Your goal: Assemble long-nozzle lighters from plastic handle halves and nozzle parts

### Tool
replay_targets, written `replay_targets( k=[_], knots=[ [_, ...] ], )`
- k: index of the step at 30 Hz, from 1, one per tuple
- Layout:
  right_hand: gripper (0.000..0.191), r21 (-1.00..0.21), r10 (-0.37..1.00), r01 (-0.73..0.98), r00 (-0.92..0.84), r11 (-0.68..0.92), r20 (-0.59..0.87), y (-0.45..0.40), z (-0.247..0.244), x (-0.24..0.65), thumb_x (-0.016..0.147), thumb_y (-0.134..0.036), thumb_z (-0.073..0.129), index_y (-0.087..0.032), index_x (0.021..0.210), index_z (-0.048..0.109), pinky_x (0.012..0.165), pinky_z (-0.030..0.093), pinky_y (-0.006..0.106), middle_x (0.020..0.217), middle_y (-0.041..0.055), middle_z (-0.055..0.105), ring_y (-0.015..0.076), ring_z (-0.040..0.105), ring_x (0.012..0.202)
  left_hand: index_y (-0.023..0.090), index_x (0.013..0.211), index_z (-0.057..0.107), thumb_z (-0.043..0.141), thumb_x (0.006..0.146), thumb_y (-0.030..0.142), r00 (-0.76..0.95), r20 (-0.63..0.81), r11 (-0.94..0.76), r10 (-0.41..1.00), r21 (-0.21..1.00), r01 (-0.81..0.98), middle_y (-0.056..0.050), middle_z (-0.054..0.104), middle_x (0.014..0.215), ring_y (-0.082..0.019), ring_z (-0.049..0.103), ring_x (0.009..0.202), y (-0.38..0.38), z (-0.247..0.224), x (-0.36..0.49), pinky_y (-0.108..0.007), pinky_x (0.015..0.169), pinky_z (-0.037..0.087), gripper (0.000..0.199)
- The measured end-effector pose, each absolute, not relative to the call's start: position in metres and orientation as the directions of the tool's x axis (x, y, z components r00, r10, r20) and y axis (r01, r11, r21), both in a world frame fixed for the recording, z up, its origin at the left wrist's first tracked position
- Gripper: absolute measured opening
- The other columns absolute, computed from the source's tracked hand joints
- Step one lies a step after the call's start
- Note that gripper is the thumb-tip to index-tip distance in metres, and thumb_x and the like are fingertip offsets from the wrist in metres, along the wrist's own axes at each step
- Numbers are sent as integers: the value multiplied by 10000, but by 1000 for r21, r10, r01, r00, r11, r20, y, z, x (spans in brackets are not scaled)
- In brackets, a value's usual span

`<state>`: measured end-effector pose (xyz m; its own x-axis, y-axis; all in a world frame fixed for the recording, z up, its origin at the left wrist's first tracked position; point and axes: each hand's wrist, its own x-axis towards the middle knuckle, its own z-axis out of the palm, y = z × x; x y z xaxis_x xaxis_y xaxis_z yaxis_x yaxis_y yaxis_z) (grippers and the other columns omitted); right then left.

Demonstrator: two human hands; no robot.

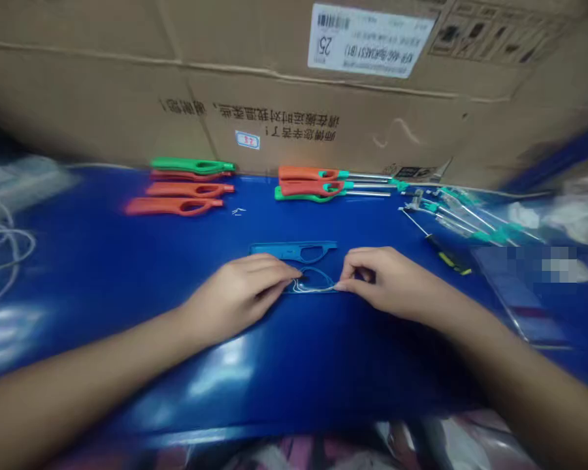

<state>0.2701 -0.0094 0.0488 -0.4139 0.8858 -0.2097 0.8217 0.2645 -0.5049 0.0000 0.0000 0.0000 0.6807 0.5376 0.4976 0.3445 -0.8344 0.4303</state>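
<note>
Two blue plastic shell halves lie on the blue table, one behind the other. The rear blue shell half (274,249) has an oval opening and nobody touches it. Over the front blue shell half (323,279) both hands are at work, hiding part of it. My left hand (262,284) is closed at its left end, fingertips pinched at thin white wires (308,289). At the right end, my right hand (372,277) pinches the other end of the wires between thumb and index finger. The left fingertips partly hide what they hold.
Orange and green handles (176,206) lie at the back left, beside tiny white pieces (238,211). Assembled lighters (308,189) lie behind the hands. A screwdriver (445,254), metal rods (460,219) and a clear bag (519,300) are right. A cardboard box (215,85) borders the back.
</note>
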Motion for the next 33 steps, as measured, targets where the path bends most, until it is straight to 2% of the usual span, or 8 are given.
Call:
replay_targets(
  k=[3,7,11,16,25,28,33],
  knots=[
    [68,-541,849,732,-525,413,-62,-14,43,270,959,-202,592,-216,944,657,773,446,286,969,15,649,151,592,880,131,1162,697,629,966,118,668,514,-834,539,437,337,-51,764,1076,-144,709,970,2,0,-1,-259,914,552,208],
    [178,-549,782,656,-623,518,-6,-21,37,263,996,-172,503,-236,1141,584,902,458,305,1174,33,599,159,589,1025,123,1135,694,628,962,112,660,520,-834,542,430,346,-58,761,1054,-150,706,966,3,0,-2,-260,903,555,186],
    [123,-495,772,674,-635,548,-9,-24,30,256,984,-180,525,-226,1091,563,859,472,326,1134,37,598,177,592,980,117,1122,692,631,961,110,659,524,-837,540,418,353,-62,755,1055,-155,696,978,2,0,-1,-261,910,554,172],
    [71,-513,784,669,-620,538,13,-23,29,256,970,-174,542,-233,1006,560,747,454,292,1057,17,611,156,577,889,107,1099,706,663,949,137,643,526,-829,556,403,388,-61,748,1011,-155,687,941,2,2,-1,-259,887,556,159],
    [158,-471,713,629,-701,619,1,-25,41,260,935,-139,533,-238,1033,608,765,438,274,1112,3,606,128,589,913,121,1078,730,673,943,144,652,510,-825,561,410,389,-63,732,998,-153,675,924,3,3,-3,-268,850,562,149],
    [74,-452,713,634,-701,627,7,-24,40,261,980,-212,532,-222,972,606,728,430,266,1065,6,610,124,584,870,124,1085,735,657,946,128,668,497,-828,554,419,374,-70,731,1022,-161,678,936,2,2,-4,-280,843,570,160],
    [158,-353,702,654,-712,670,15,-21,34,261,1013,-301,536,-200,900,584,659,403,268,982,14,607,132,574,807,112,1136,730,663,931,140,669,494,-826,555,423,372,-88,727,1029,-184,677,929,-3,3,-2,-321,839,584,217]
  ],
)
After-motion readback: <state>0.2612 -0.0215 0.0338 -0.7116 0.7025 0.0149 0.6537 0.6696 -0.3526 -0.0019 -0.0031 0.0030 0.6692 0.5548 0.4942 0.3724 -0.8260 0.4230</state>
